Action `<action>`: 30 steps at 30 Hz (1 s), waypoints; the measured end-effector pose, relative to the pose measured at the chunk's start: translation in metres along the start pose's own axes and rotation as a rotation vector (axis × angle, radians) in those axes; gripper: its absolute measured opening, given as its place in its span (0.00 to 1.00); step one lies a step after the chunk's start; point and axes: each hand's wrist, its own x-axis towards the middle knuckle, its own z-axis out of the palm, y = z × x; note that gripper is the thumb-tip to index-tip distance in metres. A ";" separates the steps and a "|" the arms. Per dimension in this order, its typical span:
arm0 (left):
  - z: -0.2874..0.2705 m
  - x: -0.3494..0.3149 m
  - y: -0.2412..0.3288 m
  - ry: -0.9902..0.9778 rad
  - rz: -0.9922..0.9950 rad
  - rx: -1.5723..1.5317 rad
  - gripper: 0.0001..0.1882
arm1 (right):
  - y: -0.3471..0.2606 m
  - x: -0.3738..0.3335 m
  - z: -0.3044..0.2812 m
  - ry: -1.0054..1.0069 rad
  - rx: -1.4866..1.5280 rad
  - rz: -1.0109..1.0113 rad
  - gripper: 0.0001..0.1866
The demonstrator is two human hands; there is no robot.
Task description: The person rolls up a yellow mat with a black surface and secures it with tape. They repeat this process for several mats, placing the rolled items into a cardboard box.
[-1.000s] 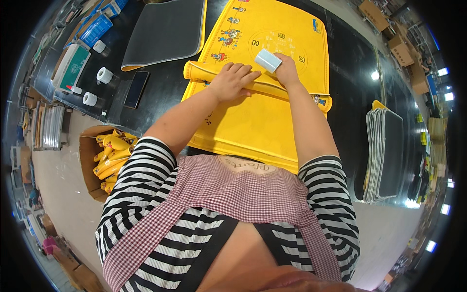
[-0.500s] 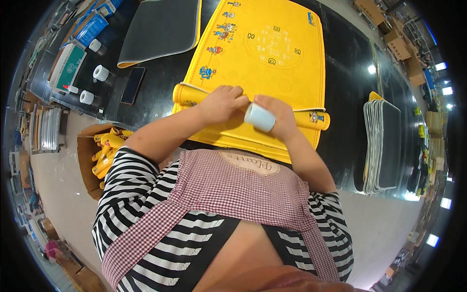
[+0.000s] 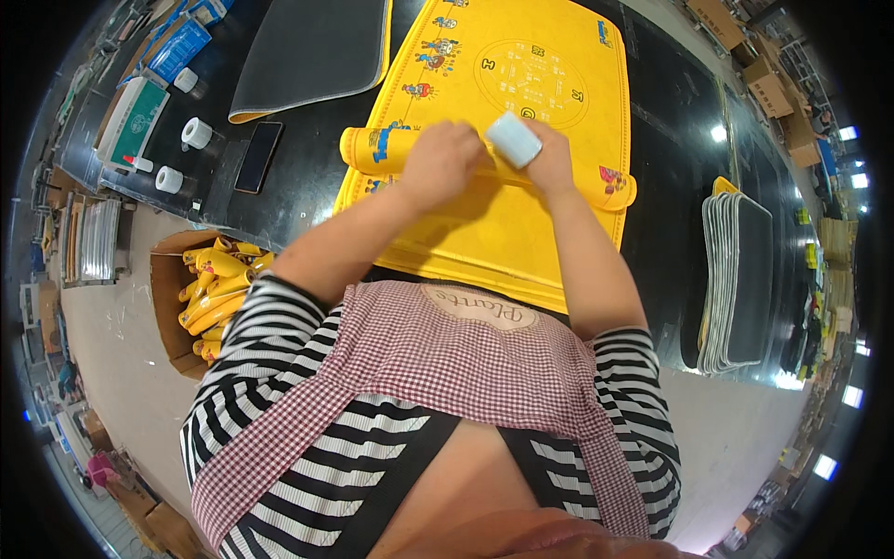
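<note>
A yellow printed mat [image 3: 438,102] lies on the black table, its near part turned up into a roll [image 3: 372,149] that crosses it from side to side. My left hand [image 3: 445,160] is closed over the middle of this roll, fingers curled and somewhat blurred. Beside it, my right hand [image 3: 551,160] grips a pale bluish-white roll of tape [image 3: 513,140], tilted just above the rolled mat. A thin gap separates the two hands. More yellow mat [image 3: 447,238] lies flat between the roll and my apron.
Small white rolls [image 3: 196,133] and a phone [image 3: 258,156] lie on the left of the table [image 3: 666,140]. A dark mat [image 3: 307,61] is behind them. A carton [image 3: 172,312] of rolled yellow mats stands lower left; stacked dark mats [image 3: 740,279] lie at right.
The rolled part has travelled away from me along the mat, growing thicker. Both hands moved forward with it, the right one still carrying the tape roll.
</note>
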 end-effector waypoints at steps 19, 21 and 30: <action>0.016 0.053 -0.036 -0.234 0.099 0.104 0.28 | 0.001 -0.011 -0.012 -0.097 -0.350 -0.329 0.35; 0.012 0.020 -0.012 -0.273 0.084 0.058 0.27 | -0.009 -0.055 -0.010 -0.093 -0.413 -0.509 0.31; -0.030 -0.036 0.044 -0.516 -0.019 -0.069 0.33 | -0.053 -0.157 0.003 -0.122 -0.340 -0.442 0.29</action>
